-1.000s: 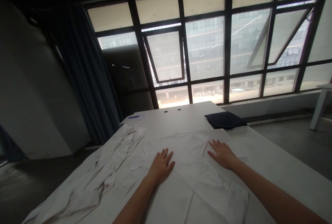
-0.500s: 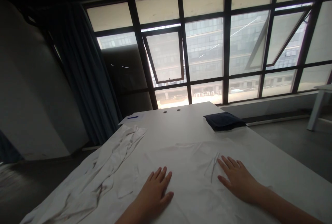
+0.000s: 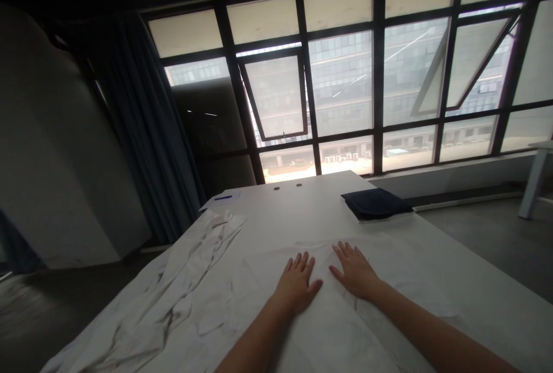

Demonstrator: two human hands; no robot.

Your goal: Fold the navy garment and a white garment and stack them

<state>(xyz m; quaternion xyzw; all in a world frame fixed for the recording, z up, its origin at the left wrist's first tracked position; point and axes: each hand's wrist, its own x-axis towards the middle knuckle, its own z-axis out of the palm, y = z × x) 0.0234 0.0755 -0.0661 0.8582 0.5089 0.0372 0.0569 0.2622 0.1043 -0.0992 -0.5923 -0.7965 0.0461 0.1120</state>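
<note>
A white cloth garment (image 3: 332, 332) lies spread over the white table, with faint creases and seams; its exact kind is hard to make out. My left hand (image 3: 297, 283) rests palm down on it with the fingers spread. Close by on the right, my right hand (image 3: 355, 270) also lies flat on the fabric, fingers stretched out. The two hands are apart by a small gap, near the garment's far edge. Neither holds anything.
Crumpled white fabric (image 3: 173, 298) runs along the table's left side. A dark navy folded cloth (image 3: 375, 203) lies at the right edge. Far left are a paper sheet (image 3: 233, 197) and a blue pen (image 3: 223, 198). Windows and a blue curtain (image 3: 151, 148) stand behind the table (image 3: 285, 211).
Both hands have slid forward over the garment and come closer together. The left moved right and away from me; the right moved left and slightly away.
</note>
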